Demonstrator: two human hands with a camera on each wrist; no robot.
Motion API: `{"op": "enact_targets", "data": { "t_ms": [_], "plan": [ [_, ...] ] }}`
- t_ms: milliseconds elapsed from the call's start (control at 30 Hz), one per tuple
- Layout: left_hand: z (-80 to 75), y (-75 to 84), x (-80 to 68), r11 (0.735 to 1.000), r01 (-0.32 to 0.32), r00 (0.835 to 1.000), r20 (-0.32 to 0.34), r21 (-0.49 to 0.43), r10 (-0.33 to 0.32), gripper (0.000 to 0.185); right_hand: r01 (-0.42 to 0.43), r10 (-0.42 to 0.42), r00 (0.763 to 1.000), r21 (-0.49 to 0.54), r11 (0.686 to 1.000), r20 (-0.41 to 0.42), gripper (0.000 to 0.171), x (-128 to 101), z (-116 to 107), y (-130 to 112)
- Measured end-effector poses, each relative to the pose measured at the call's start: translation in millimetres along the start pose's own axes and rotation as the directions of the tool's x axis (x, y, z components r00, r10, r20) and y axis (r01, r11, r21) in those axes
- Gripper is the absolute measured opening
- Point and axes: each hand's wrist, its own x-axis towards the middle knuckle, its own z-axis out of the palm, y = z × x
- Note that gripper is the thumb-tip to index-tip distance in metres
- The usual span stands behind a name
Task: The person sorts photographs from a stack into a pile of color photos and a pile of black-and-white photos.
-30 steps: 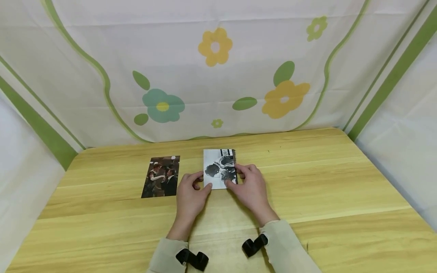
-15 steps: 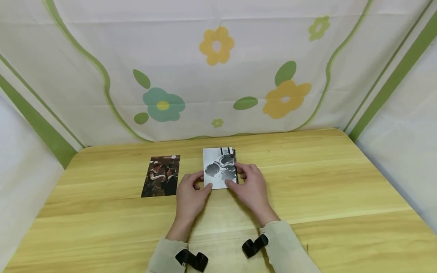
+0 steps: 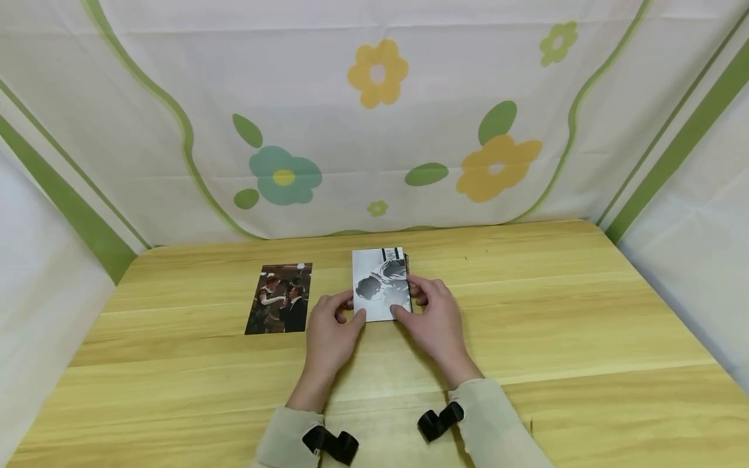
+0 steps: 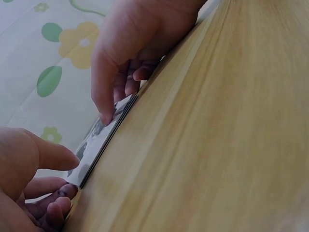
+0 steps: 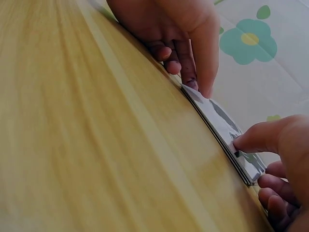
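A thin stack of photo cards point(image 3: 370, 268) lies on the table, with a black-and-white picture on top. My left hand point(image 3: 330, 331) holds its left side, thumb on the near left corner and fingers at the edge. From the right, my right hand point(image 3: 435, 318) grips it, thumb pressing on the near part of the picture and fingers along the right edge. The left wrist view shows several layers in the stack's edge point(image 4: 108, 140), low against the wood. To the left of the stack lies a single colour photo card point(image 3: 279, 299) showing two people.
The wooden table point(image 3: 562, 325) runs back to a white cloth wall point(image 3: 328, 117) printed with flowers and leaves. More white cloth with green stripes rises at both sides. A black band point(image 3: 330, 445) sits on each beige sleeve point(image 3: 287, 432).
The head view has shifted slightly, so everything appears a little higher and to the right. Both hands keep the same hold on the stack, and the single card lies where it was.
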Motion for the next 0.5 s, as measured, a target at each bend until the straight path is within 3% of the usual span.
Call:
{"op": "enact_targets", "data": {
  "t_ms": [267, 500],
  "plan": [
    [-0.4, -1.0, -0.4, 0.999, 0.004, 1.000, 0.010, -0.033, -0.004, 0.037, -0.016, 0.016, 1.000, 0.052, 0.999, 0.008, 0.065, 0.2, -0.5, -0.6],
    [-2.1, 1.9, -2.1, 0.989, 0.054, 0.998, 0.022, -0.135, -0.052, 0.037, -0.016, 0.016, 1.000, 0.088, 0.996, 0.003, 0.066, -0.4, -0.9, -3.0]
  ]
}}
